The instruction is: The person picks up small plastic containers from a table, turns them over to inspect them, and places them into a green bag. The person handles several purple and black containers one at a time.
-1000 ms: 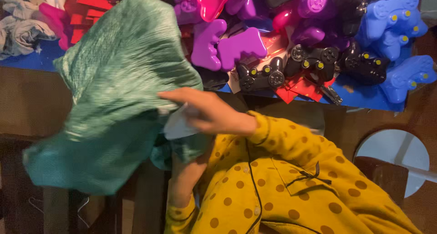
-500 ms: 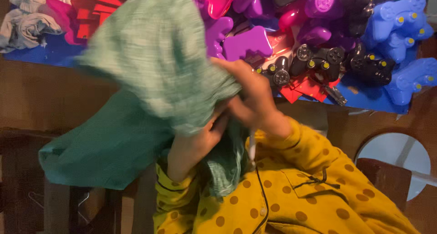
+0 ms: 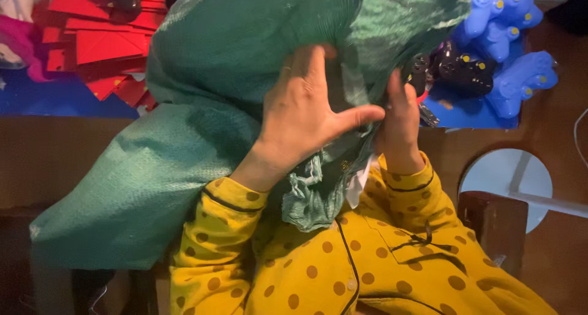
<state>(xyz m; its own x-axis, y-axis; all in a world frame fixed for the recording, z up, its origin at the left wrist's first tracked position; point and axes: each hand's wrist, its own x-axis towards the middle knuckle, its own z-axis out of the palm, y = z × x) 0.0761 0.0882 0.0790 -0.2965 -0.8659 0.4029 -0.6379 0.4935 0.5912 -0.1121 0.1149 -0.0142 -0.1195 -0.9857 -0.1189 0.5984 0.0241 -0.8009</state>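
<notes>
From the head view, a big green sack [image 3: 184,155] fills the middle and left of the frame, bunched high at the top centre and hanging down in a broad flap toward the lower left. The person wears a yellow top with brown dots [image 3: 343,260], which takes up the bottom centre and lower right.

The left hand [image 3: 306,116] sits at the centre of the frame, palm spread flat against the sack, fingers splayed upward and the thumb stretched out to the right. It presses on the cloth rather than closing round it; the sack lies under and above the palm, with a crumpled knot of green fabric hanging just below the wrist.

The right hand [image 3: 401,128] is just right of centre, fingers pointing up into the folds of the sack. Its fingertips are buried in the cloth, so it looks to be pinching a fold, though how tightly the fingers close I cannot tell. The left thumb tip nearly meets this hand.

Behind, at the upper right, blue game controllers [image 3: 508,45] are heaped on a blue sheet [image 3: 465,110], with black game controllers [image 3: 459,73] just left of them, close to the right hand. At the upper left lie red flat pieces [image 3: 98,45]. A brown wooden table [image 3: 55,149] runs across the middle, with a round hole [image 3: 505,180] at the right.
</notes>
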